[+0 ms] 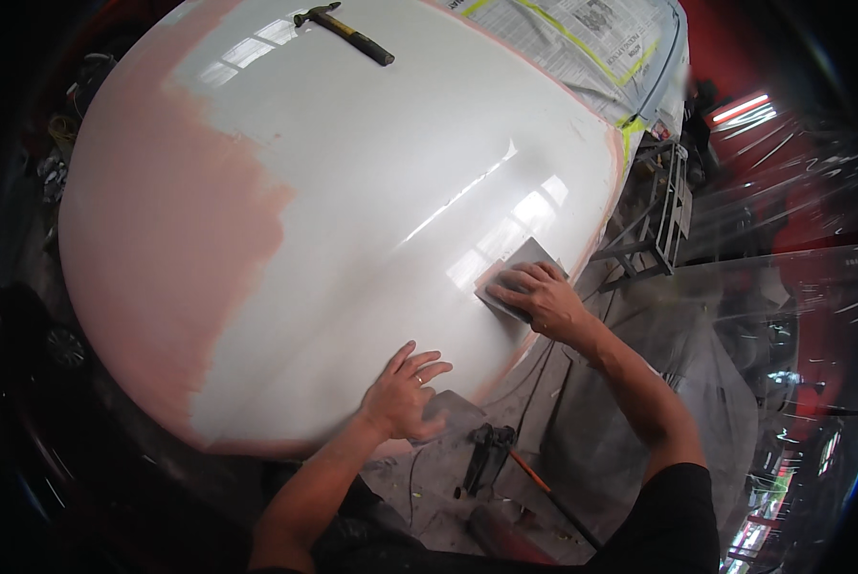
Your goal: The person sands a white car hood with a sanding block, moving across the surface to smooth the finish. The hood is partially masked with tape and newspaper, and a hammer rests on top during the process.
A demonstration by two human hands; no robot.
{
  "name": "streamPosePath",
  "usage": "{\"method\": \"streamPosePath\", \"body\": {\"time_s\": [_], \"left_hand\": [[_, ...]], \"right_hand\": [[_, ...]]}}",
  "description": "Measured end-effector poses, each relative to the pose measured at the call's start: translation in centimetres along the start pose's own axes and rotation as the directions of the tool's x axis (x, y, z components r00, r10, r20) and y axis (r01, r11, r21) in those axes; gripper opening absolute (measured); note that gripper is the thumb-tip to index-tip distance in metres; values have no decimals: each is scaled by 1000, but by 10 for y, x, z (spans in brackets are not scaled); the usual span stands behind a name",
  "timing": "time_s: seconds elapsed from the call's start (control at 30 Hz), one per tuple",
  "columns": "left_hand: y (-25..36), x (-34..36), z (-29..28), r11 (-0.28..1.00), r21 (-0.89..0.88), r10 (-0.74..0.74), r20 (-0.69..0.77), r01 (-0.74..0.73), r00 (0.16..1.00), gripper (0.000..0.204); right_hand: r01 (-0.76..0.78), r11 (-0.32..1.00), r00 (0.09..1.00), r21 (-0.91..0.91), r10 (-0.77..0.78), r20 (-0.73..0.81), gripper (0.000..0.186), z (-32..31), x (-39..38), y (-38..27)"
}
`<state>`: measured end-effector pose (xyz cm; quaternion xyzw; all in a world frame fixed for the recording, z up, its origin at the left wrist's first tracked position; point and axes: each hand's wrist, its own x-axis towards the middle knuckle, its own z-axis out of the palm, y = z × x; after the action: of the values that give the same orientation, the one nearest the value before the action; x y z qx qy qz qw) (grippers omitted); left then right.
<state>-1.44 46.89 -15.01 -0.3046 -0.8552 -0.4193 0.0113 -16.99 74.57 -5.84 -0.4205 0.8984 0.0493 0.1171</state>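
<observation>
A car hood (352,172), glossy white with a broad pink patch on its left side and pink along its edges, fills the middle of the view. Near its right edge my right hand (544,297) presses a grey sheet of sandpaper (534,253) against the white surface, fingers bent over it. Whether a block sits under the sheet is hidden. My left hand (400,394), with a ring on one finger, lies on the hood's near edge, fingers spread and holding nothing. A hammer (347,36) with a dark handle rests at the hood's far side.
Newspaper and plastic masking (591,43) with yellow-green tape covers the car beyond the hood. A metal stand (660,215) is close to the right edge. Clear plastic sheeting (773,325) hangs farther right. On the floor below are a floor jack (491,457) and an orange-and-black handle (553,497).
</observation>
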Motion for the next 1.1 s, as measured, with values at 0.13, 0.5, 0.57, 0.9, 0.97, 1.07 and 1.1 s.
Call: {"method": "streamPosePath", "body": {"time_s": [0.13, 0.5, 0.57, 0.9, 0.97, 1.07, 1.1], "left_hand": [[2, 0, 0, 1000, 6, -6, 14, 5, 1000, 31], [1, -2, 2, 999, 31, 8, 28, -9, 1000, 36], [0, -3, 2, 1000, 26, -9, 43, 8, 999, 36], [0, 1, 2, 999, 39, -1, -1, 1, 1000, 37], [0, 0, 1, 999, 43, 5, 10, -5, 1000, 37], [3, 1, -1, 999, 33, -20, 38, 19, 999, 37], [3, 1, 0, 999, 24, -21, 34, 20, 999, 37]], "right_hand": [[-50, 998, 999, 27, 49, 9, 78, 20, -61, -6], [-70, 998, 994, -2, 69, -83, 73, -15, -39, 6], [-39, 999, 996, -19, 37, -85, 74, -14, -11, 8], [-24, 999, 998, -33, 26, 64, 73, -11, 7, -3], [-24, 999, 998, -32, 25, 59, 67, -4, -13, -5], [-39, 999, 998, -7, 39, 48, 68, 12, -60, -9], [-60, 998, 997, 10, 59, 52, 68, 12, -69, -11]]}}
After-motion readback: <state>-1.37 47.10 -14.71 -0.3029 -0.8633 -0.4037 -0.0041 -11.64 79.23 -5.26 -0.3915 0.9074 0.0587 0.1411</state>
